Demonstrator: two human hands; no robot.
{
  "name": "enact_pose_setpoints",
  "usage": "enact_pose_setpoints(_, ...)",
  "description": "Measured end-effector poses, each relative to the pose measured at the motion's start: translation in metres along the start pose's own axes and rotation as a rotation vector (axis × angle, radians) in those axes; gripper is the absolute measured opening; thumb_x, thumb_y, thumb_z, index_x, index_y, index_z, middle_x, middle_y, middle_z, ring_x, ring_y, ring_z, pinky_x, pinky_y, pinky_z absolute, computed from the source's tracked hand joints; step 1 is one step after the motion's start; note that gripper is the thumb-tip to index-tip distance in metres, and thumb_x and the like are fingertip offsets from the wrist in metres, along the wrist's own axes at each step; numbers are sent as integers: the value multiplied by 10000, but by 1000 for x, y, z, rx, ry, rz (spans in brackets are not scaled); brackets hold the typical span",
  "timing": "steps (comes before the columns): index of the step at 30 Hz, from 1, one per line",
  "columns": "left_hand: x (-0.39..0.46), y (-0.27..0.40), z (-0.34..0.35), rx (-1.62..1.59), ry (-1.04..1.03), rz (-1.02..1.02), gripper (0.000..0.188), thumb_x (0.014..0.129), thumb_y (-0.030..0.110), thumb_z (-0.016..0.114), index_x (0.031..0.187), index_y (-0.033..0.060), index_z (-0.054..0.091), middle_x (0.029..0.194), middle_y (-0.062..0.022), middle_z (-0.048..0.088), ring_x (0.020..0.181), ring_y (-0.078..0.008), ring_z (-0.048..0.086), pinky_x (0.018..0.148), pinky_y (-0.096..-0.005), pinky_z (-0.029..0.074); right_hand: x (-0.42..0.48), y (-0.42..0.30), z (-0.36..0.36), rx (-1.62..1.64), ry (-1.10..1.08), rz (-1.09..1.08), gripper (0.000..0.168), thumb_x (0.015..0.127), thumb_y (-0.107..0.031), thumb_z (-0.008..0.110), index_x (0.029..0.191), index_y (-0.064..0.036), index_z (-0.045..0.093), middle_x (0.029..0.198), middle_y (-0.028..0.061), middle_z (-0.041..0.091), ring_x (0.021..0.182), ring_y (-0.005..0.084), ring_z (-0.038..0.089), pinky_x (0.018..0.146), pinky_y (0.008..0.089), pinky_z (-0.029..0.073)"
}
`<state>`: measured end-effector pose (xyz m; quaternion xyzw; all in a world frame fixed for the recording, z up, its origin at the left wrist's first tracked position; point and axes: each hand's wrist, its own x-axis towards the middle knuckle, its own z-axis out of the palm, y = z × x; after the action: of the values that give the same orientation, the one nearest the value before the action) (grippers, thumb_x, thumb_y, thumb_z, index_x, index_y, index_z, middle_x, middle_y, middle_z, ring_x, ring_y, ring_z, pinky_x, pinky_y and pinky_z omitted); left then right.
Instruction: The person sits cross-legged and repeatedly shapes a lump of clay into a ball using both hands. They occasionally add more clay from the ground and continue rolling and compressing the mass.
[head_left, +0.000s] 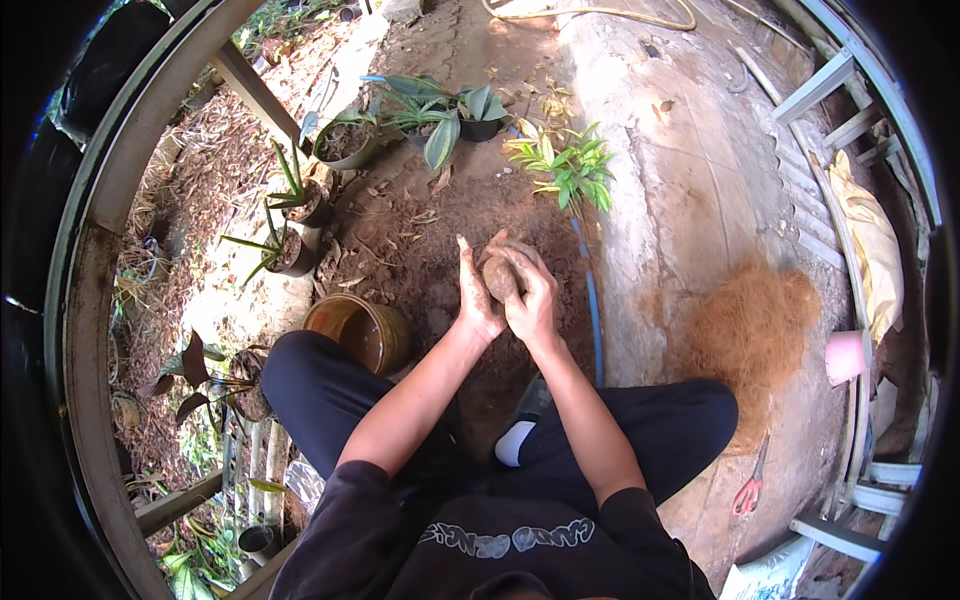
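Note:
A brown ball of soil (500, 278) sits between my two palms, over the dark ground in front of me. My left hand (475, 291) lies flat against its left side, fingers pointing up and smeared with mud. Curled over its top and right side is my right hand (534, 283), also muddy. Part of the ball is hidden by the fingers. Below my hands lies loose dark soil (431, 281). Beside my left knee a brown bucket (330, 309) leans, with muddy water (362, 337) inside.
Potted plants (345, 142) curve along the left and far side. A leafy green-yellow plant (571, 172) and a blue hose (592, 300) lie ahead to the right. Coconut fibre (754, 322), red-handled scissors (748, 495) and a pink pot (845, 358) are at right.

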<state>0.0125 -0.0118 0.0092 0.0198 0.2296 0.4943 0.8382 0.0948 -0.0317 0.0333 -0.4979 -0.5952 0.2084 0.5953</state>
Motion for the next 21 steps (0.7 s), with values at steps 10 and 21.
enact_pose_setpoints(10,7,8,-6,301,78,-28,991,692,837,280,1376,120,285,1368,-91,371,1256,-273,359,1035,-456,295,-2,26,-6,746,76,928,487,872,-483,523,925,-10,625,902,65,630,853,160,591,774,316,461)
enact_pose_setpoints(21,-3,11,3,140,-128,-180,1102,631,872,311,1400,90,196,1409,-118,292,1265,-287,348,1048,-471,273,-1,14,-5,176,36,122,166,849,-174,594,810,-26,659,881,83,643,823,193,611,761,323,475)
